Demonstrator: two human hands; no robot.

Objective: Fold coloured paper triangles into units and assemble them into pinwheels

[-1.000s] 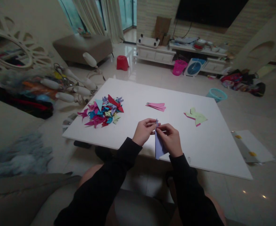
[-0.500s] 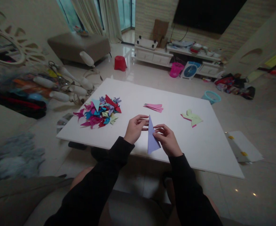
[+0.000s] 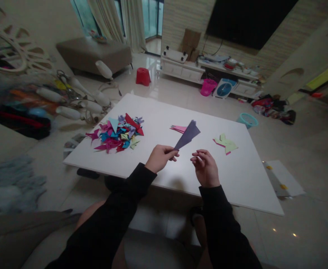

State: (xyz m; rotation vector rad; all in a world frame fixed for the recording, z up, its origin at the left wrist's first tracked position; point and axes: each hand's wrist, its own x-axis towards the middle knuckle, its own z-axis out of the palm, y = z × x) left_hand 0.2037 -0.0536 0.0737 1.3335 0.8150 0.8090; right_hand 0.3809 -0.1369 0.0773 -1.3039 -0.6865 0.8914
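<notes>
A folded purple paper points away from me over the white table, its narrow end pinched in my left hand. Its wide end overlaps some folded pink paper pieces and hides part of them. My right hand is apart from the paper, fingers loosely curved and holding nothing. Left of my hands lies a heap of folded paper figures in red, blue, magenta and other colours. To the right rests a pale green folded paper figure with pink edges.
Beyond the table are a red stool, a pink bin and a blue fan. A light blue basket stands past the right edge. A lamp with several white shades is at the left.
The purple paper has turned so its wide end points away to the upper right. My left hand now grips its narrow end, and my right hand has let go of it.
</notes>
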